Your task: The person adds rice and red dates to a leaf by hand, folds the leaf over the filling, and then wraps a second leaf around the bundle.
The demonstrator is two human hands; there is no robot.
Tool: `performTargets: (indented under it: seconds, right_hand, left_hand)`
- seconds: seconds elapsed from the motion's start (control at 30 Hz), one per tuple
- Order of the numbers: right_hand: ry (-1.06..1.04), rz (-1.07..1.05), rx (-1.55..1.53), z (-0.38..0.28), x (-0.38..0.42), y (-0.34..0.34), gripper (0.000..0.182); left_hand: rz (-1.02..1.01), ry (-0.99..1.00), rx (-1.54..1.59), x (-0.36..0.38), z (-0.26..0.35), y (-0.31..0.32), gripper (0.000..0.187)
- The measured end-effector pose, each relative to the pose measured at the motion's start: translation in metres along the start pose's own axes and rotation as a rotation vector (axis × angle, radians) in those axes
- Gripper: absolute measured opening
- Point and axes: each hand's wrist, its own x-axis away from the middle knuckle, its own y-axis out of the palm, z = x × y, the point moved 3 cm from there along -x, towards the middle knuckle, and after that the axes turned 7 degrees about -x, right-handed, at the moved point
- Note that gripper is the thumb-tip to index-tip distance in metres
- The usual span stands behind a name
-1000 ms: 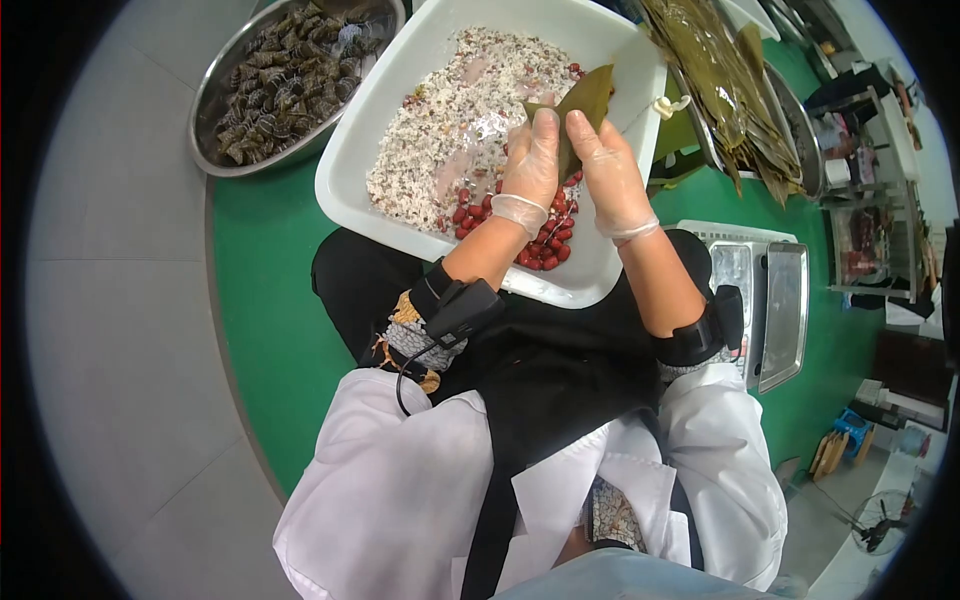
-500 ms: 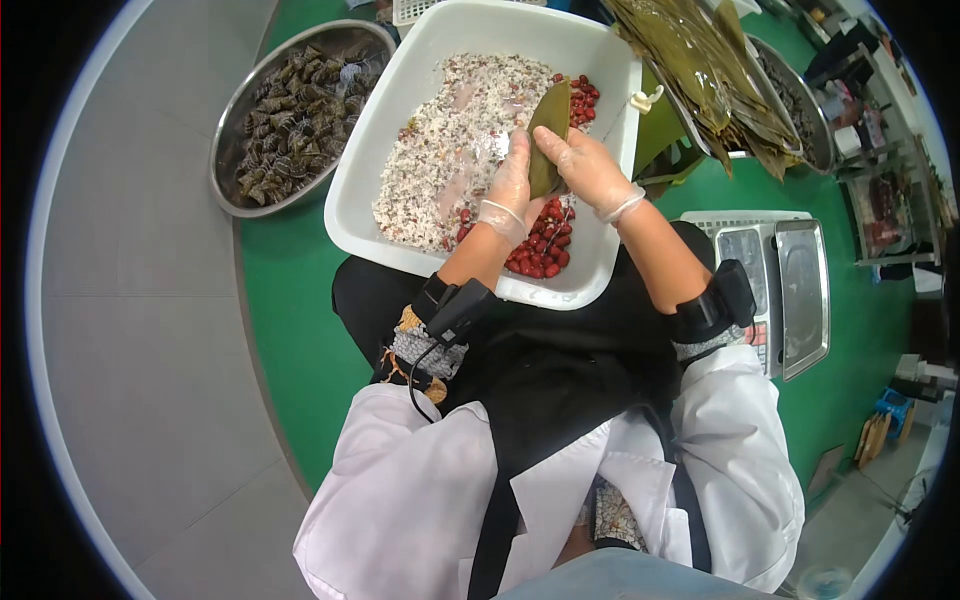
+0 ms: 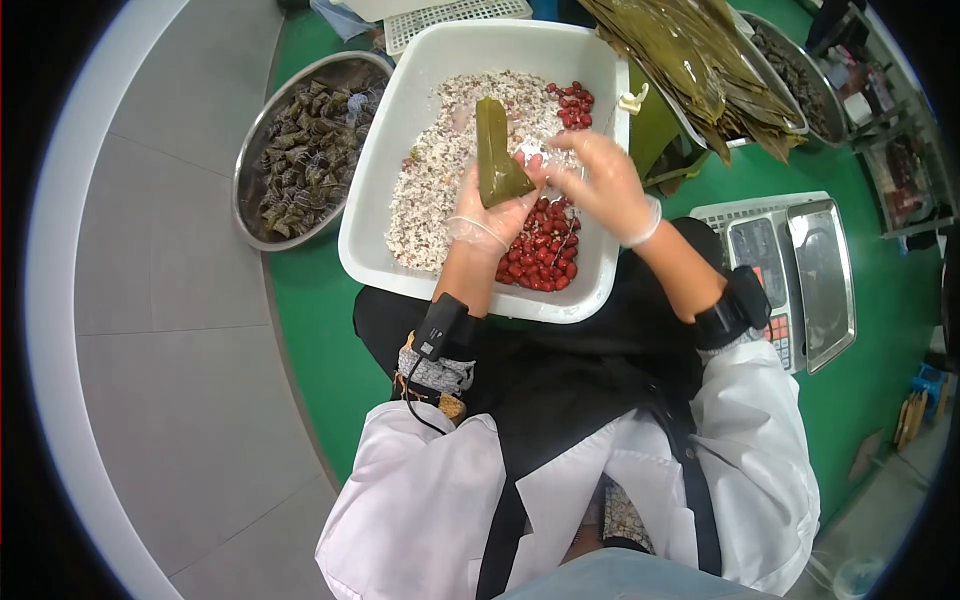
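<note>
In a clear glove, my left hand (image 3: 492, 212) grips a green leaf (image 3: 492, 165) folded into a cone, its long end pointing away from me. Just to the right, my right hand (image 3: 610, 190), also gloved, hovers over the tub with fingers apart and slightly blurred; nothing held shows clearly. Beneath both hands is a white tub (image 3: 362, 225). Rice mixed with darker grains (image 3: 430, 185) covers its left and middle. Red dates (image 3: 540, 255) lie in its near right part, with a smaller heap of dates (image 3: 573, 105) at the far right.
Left of the tub stands a metal bowl (image 3: 243, 190) of tied leaf parcels (image 3: 315, 160). Long leaves (image 3: 690, 60) are stacked at the upper right. A scale (image 3: 825, 290) with a metal pan sits on the right. A white basket (image 3: 455, 18) lies beyond the tub.
The flat leaf held between both hands is now folded into a cone in my left hand. My right hand has let go and moved right. The view has shifted slightly.
</note>
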Motion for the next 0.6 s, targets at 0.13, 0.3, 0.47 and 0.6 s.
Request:
performTargets:
  seconds: [0.13,0.3,0.47,0.6]
  right_hand:
    - [-0.161,-0.041,0.091,-0.023,0.009,0.010,0.030]
    - [-0.005,-0.004,0.114,-0.010,0.023,0.011,0.014]
    - [0.128,0.083,-0.140,-0.017,0.013,0.000,0.017]
    - [0.024,0.157,-0.035,-0.027,0.019,0.008,0.023]
  left_hand:
    - [-0.094,0.046,-0.094,0.000,-0.005,0.004,0.025]
    - [-0.114,0.082,-0.082,0.003,-0.013,0.002,0.030]
    - [-0.248,0.082,-0.149,-0.005,-0.013,-0.001,0.034]
    - [-0.197,0.261,-0.310,0.006,-0.021,0.012,0.039]
